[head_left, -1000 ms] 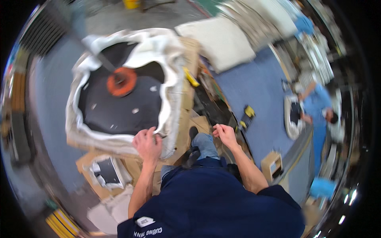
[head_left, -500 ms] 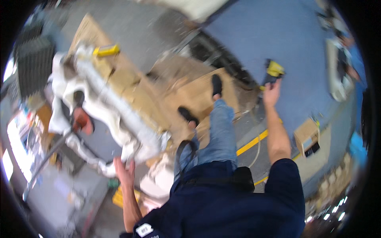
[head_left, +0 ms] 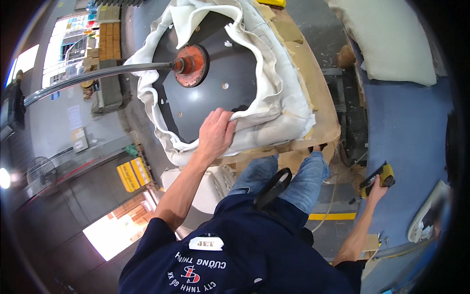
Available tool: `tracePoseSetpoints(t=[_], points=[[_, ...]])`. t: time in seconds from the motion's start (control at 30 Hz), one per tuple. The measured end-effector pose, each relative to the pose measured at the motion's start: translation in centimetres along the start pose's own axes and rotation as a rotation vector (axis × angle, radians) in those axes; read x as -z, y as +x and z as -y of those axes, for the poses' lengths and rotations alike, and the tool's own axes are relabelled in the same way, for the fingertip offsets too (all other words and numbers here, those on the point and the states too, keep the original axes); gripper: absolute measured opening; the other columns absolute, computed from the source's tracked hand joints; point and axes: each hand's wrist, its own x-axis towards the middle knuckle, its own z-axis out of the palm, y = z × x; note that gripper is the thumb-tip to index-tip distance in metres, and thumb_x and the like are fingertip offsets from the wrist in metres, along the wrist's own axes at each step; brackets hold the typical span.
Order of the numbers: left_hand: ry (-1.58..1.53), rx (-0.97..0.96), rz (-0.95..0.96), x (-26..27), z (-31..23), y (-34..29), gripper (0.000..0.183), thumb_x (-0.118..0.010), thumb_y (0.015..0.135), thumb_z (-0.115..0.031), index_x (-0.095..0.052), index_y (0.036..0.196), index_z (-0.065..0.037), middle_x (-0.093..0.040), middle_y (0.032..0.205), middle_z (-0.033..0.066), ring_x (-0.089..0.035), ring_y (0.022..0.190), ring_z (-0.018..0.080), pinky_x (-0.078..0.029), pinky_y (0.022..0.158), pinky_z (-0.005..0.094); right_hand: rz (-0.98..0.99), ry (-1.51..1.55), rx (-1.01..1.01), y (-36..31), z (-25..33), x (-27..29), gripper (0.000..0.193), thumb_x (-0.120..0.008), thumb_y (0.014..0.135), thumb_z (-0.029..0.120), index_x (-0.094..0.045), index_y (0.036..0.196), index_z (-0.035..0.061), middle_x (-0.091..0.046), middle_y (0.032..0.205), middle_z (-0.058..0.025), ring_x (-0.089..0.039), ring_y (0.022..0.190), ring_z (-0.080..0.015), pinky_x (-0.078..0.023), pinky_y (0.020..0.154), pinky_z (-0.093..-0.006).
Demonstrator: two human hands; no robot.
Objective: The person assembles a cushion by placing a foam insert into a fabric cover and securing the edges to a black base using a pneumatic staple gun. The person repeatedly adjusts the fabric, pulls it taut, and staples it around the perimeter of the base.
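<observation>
My left hand [head_left: 214,136] is at the near edge of an upholstered seat, its fingers closed on the edge of the white fabric [head_left: 267,93]. The fabric is gathered in loose folds around the dark underside board [head_left: 225,63], which has a few small holes. A red round pad [head_left: 193,66] on a metal rod [head_left: 112,72] rests against that board. Off to the right, my right hand [head_left: 376,190] is wrapped round a yellow and black staple gun [head_left: 384,177], over the blue table and apart from the seat.
A cardboard-covered stand [head_left: 328,108] bears the seat. A blue table [head_left: 401,122] at the right carries a pale cushion [head_left: 391,39]. Beside my left forearm is a white padded piece [head_left: 208,188]. A thin hose [head_left: 335,188] hangs near my right leg. Yellow boxes [head_left: 133,174] stand at the left.
My view has turned and come nearer the seat. My left hand, apart from the seat before, now grips its fabric edge. The staple gun stays in my right hand.
</observation>
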Motion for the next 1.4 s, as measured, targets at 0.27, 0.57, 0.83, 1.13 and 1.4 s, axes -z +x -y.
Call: tracePoseSetpoints(t=[0.27, 0.57, 0.83, 1.13, 1.4], points=[[0.019, -0.142, 0.097, -1.1, 2.7, 4.6, 0.033, -0.078, 0.087, -0.036, -0.061, 0.087, -0.008, -0.062, 0.082, 0.0089, -0.061, 0.077, 0.0317, -0.047, 0.073, 0.0447, 0.367, -0.168, 0.755, -24.4, 26.1, -14.2, 0.053, -0.077, 0.090, 0.009, -0.058, 0.137, -0.0037, -0.062, 0.139, -0.0110, -0.060, 0.125, -0.0181, -0.045, 0.109, -0.0326], [-0.056, -0.208, -0.135, -2.0, 4.6, 8.7, 0.029, -0.083, 0.080, -0.039, -0.069, 0.076, -0.014, -0.051, 0.101, 0.0070, -0.047, 0.102, 0.0298, -0.032, 0.088, 0.0484, 0.616, -0.165, 0.440, -32.7, 37.4, -25.8, 0.071, -0.073, 0.080, 0.002, -0.050, 0.147, -0.0025, -0.067, 0.128, -0.0208, -0.068, 0.115, -0.0287, -0.052, 0.100, -0.0362], [-0.122, -0.271, -0.150, -2.7, 6.8, 8.8, 0.029, -0.084, 0.078, -0.040, -0.072, 0.075, -0.014, -0.050, 0.107, 0.0093, -0.044, 0.111, 0.0334, -0.031, 0.098, 0.0532, 0.700, -0.233, 0.316, -35.1, 39.5, -28.5, 0.076, -0.074, 0.078, 0.002, -0.048, 0.149, -0.0003, -0.067, 0.130, -0.0222, -0.067, 0.118, -0.0312, -0.051, 0.101, -0.0369], [-0.086, -0.284, -0.071, -3.2, 7.7, 9.4, 0.032, -0.078, 0.084, -0.040, -0.066, 0.077, -0.013, -0.053, 0.104, 0.0066, -0.048, 0.109, 0.0302, -0.029, 0.110, 0.0544, 0.698, -0.443, 0.294, -35.7, 42.7, -32.1, 0.075, -0.076, 0.078, 0.001, -0.049, 0.148, 0.0000, -0.071, 0.120, -0.0239, -0.070, 0.113, -0.0378, -0.053, 0.097, -0.0387], [-0.154, -0.303, -0.067, -3.7, 8.8, 8.9, 0.024, -0.079, 0.086, -0.034, -0.065, 0.089, -0.015, -0.055, 0.103, 0.0063, -0.051, 0.107, 0.0306, -0.030, 0.110, 0.0535, 0.714, -0.404, 0.271, -36.7, 42.3, -32.9, 0.088, -0.079, 0.071, -0.001, -0.045, 0.152, 0.0021, -0.068, 0.127, -0.0248, -0.067, 0.118, -0.0403, -0.052, 0.100, -0.0397]])
